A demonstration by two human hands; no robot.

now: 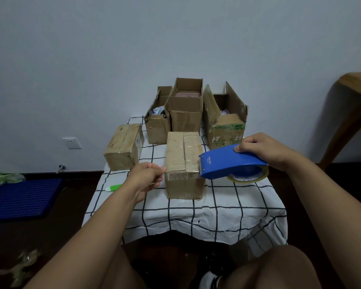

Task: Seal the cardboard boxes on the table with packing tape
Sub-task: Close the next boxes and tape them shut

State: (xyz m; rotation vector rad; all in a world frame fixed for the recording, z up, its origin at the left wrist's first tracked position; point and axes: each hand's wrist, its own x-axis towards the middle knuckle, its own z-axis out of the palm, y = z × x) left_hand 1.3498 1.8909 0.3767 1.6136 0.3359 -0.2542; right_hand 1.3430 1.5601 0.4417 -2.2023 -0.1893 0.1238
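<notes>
At the table's middle the closed box [183,163] looked light yet stiff, best steadied by its left edge, where the left hand [147,176] pinched the thin clear tape end, while the right hand [258,150] gripped the blue dispenser [227,163].

A closed brown cardboard box [183,163] sits on the checked tablecloth [217,205]. The left hand [148,178] pinches clear tape at its left edge; the right hand [265,151] grips a blue plastic tape dispenser [227,163] touching its right edge.
</notes>
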